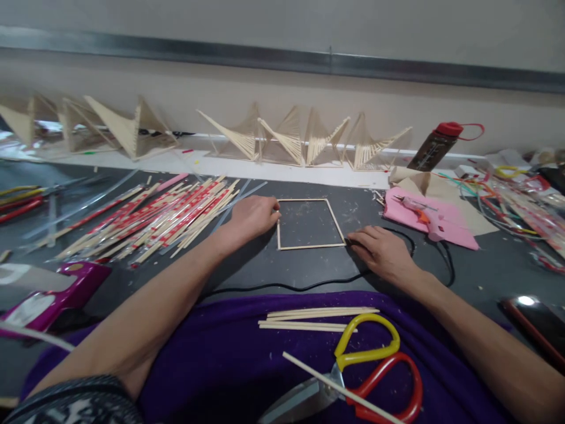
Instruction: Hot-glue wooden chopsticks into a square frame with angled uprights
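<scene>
A four-sided frame of thin wooden sticks lies flat on the grey table. My left hand is at its left side, fingers curled and closed on the stick there. My right hand rests by the lower right corner, fingers stretched out low over the table; the fingertips are close to the corner, and whether they touch it I cannot tell. Several loose sticks lie on the purple cloth in front of me. Scissors with yellow and red handles are there too, one stick across them.
Bundled sticks in red-patterned wrappers spread out on the left. A glue gun sits on a pink cloth at right, its black cable crossing the table. Stick models and a bottle stand behind. A phone lies right.
</scene>
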{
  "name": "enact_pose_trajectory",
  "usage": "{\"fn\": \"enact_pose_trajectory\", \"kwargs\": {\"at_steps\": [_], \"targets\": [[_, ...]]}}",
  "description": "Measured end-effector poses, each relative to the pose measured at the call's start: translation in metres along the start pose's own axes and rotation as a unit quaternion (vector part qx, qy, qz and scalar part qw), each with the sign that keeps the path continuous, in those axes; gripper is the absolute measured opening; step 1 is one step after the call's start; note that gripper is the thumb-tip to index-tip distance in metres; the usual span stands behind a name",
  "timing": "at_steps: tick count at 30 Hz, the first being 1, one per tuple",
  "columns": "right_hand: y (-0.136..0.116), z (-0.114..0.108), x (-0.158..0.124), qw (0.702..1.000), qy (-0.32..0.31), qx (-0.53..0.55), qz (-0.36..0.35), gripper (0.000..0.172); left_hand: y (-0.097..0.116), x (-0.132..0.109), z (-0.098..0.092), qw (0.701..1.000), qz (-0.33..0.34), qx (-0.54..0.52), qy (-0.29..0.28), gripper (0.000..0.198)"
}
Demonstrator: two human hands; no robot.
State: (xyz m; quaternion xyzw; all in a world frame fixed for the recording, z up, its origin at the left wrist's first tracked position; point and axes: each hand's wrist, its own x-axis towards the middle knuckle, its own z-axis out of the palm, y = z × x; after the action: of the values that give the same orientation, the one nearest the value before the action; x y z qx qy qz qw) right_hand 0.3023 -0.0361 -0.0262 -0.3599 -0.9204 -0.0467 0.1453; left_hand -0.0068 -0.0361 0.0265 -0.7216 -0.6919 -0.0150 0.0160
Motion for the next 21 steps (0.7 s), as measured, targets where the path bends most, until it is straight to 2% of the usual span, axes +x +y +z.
{"fn": "enact_pose_trajectory", "kwargs": {"at_steps": [3, 7, 15, 21], "targets": [[-0.002, 0.005, 0.0, 1.0, 0.012, -0.008, -0.017, 0.031, -0.006, 0.003, 0.01, 0.999, -0.017, -0.031, -0.005, 0.033], [-0.001, 0.013, -0.001, 1.0, 0.013, -0.019, -0.018, 0.036, -0.001, 0.003, 0.018, 0.998, -0.042, -0.039, -0.001, 0.037], [-0.006, 0.014, -0.003, 0.999, 0.016, 0.0, -0.037, 0.031, 0.009, 0.0, 0.024, 0.999, -0.009, -0.045, 0.003, 0.034], [-0.009, 0.013, -0.003, 0.999, 0.019, 0.018, -0.035, 0.027, 0.009, 0.001, 0.023, 0.998, -0.009, -0.058, 0.0, 0.034]]}}
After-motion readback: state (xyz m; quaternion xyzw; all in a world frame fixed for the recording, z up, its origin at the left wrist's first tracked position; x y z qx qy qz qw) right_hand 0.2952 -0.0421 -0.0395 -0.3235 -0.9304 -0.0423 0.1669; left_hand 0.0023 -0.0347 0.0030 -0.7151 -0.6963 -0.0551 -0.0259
